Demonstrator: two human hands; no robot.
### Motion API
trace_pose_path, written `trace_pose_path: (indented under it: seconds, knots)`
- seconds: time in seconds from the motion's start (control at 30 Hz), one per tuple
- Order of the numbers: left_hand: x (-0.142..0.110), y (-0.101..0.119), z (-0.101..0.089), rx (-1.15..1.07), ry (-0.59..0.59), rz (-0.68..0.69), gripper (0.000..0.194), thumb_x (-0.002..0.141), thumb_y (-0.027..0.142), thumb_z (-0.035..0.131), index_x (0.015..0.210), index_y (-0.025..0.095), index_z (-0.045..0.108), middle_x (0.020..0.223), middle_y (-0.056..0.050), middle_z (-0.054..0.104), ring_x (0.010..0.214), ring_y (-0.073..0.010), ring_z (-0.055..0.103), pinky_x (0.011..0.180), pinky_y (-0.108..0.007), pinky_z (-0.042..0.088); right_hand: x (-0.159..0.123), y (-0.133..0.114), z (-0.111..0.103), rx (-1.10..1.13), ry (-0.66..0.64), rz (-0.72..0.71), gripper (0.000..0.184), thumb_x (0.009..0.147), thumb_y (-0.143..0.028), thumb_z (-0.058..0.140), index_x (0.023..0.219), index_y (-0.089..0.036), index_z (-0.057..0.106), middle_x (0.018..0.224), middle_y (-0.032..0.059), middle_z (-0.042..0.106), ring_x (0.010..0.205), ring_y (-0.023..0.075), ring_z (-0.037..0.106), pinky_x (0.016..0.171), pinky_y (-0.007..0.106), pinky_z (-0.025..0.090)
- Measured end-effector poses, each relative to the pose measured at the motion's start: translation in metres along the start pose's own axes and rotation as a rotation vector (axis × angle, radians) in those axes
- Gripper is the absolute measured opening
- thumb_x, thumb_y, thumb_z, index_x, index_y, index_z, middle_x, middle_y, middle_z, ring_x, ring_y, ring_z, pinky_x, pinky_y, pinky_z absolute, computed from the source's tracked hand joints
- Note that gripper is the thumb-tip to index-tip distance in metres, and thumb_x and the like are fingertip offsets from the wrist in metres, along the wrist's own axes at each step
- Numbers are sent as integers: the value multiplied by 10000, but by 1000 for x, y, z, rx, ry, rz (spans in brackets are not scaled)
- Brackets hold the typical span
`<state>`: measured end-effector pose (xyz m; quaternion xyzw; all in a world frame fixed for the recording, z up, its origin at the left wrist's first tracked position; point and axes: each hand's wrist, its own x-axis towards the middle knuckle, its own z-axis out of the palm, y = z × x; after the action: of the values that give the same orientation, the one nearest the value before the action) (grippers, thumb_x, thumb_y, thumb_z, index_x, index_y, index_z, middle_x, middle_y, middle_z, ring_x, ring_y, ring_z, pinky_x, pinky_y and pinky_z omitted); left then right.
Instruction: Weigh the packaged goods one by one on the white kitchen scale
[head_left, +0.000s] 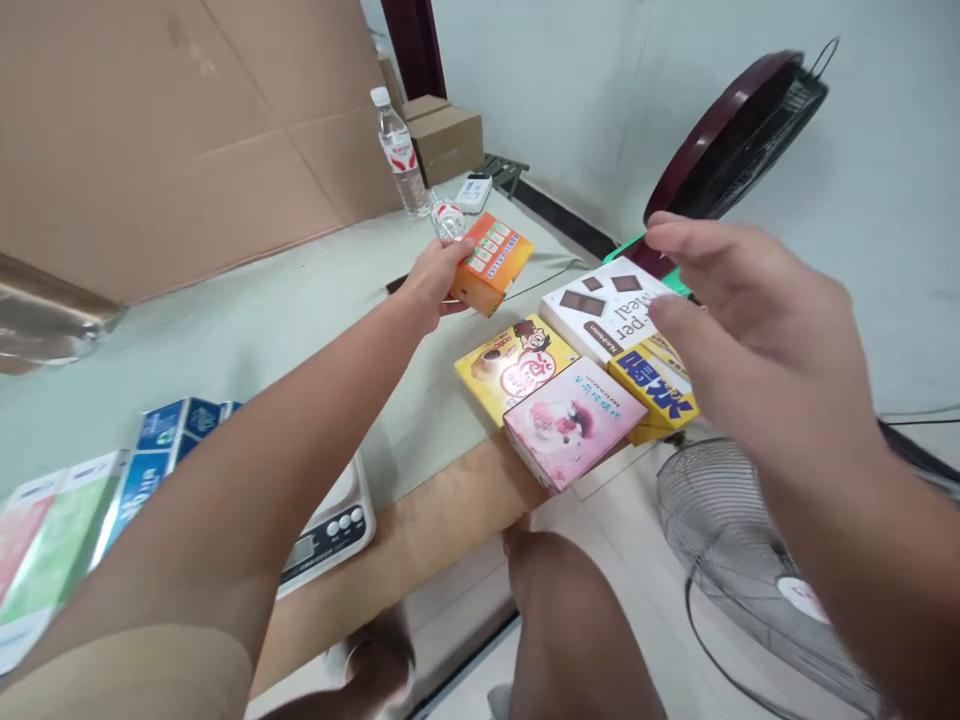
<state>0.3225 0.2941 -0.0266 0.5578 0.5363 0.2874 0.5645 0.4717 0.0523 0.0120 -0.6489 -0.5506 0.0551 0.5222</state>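
Note:
My left hand [435, 282] grips a small orange box [495, 262] by its near left side, above the table. Over the right end of the table hovers my right hand [757, 330], its thumb and fingers apart and nothing between them. Below and left of it lie a white box with chocolate pieces printed on it [592, 300] and a yellow box with blue lettering [654, 385], which it partly covers. Beside these are a yellow box with a cartoon figure [510, 365] and a pink box [574, 420] at the table's front edge.
A white scale [352, 525] and several blue cartons [161, 445] lie behind my left forearm. Water bottles [401, 160] and a cardboard box [448, 140] are at the back. On the right are a fan [720, 520] and a dark red round object [727, 130].

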Motion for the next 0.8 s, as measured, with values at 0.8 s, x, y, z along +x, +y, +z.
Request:
trace_pose_path:
  seconds: [0.8]
  knots:
    - [110,-44,99,277,-372,380,221,1037,306,487,929,195,645,1027,-45,724,1085,-240,663,1052,-380,476,81,187,8,-597,-658,84,803,841,-793,619,1533,-388,572,1615,62,543,1473,475,510,1188,732,424]
